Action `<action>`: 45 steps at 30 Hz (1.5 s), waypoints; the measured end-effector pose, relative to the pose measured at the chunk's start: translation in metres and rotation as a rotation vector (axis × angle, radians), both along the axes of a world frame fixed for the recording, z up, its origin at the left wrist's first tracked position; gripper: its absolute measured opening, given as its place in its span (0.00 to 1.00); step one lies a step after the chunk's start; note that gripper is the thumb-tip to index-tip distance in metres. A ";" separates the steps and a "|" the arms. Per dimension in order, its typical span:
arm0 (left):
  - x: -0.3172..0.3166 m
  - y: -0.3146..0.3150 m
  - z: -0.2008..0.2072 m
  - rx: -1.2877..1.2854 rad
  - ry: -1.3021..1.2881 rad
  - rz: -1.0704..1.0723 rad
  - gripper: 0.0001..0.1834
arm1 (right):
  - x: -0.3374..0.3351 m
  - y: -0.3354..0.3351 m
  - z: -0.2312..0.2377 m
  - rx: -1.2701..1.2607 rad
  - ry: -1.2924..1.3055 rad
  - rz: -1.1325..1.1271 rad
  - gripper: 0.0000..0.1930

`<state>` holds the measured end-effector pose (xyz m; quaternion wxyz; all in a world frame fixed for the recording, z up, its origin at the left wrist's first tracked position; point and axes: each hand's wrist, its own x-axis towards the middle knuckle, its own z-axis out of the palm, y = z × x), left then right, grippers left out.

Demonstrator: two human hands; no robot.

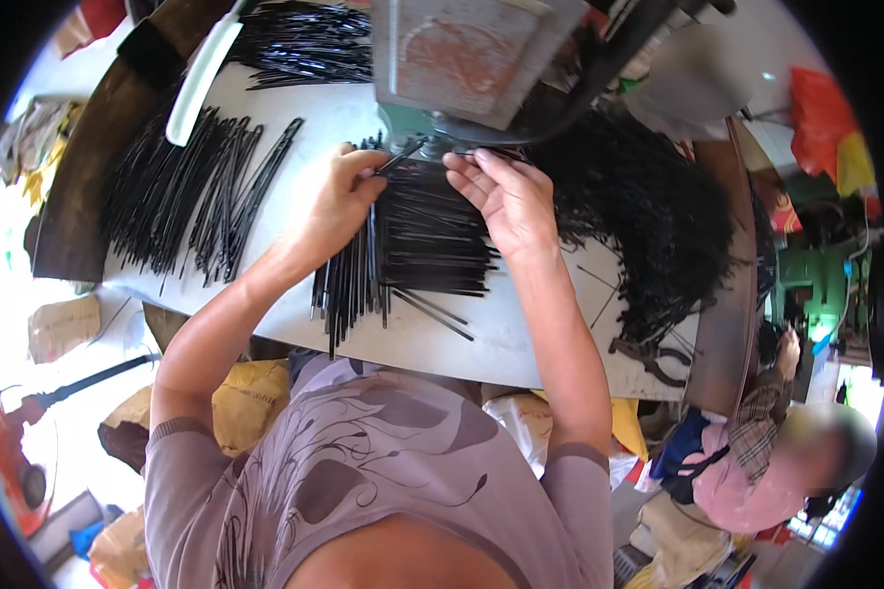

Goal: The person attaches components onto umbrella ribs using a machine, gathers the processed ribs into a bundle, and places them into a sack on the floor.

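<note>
My left hand (349, 191) is closed in a pinch around a slim black rod (400, 157), which points toward the small metal fixture (430, 147) under the machine. On that fixture's other side, my right hand (511, 196) has thumb and forefinger pressed together. Something thin and dark seems to lie at those fingertips, too small to make out. Between my forearms a stack of black rods (437, 236) lies crosswise. Beside it, under my left wrist, more rods (349, 285) lie lengthwise. Above both hands hangs a grey machine head (471, 59) with a worn, reddish-brown face.
Bundles of black rods (162, 196) cover the table's left side. A tangled dark heap (648, 206) fills the right, with pliers (653, 358) at the near edge. A pale, curved handle (204, 83) hangs at upper left. Another person (756, 471) sits at lower right.
</note>
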<state>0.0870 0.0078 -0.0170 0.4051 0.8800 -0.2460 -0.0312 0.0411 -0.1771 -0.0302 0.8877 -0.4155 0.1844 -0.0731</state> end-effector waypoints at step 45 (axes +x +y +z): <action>0.031 0.019 -0.004 0.062 -0.336 -0.224 0.13 | 0.008 0.005 0.001 0.032 -0.067 -0.186 0.07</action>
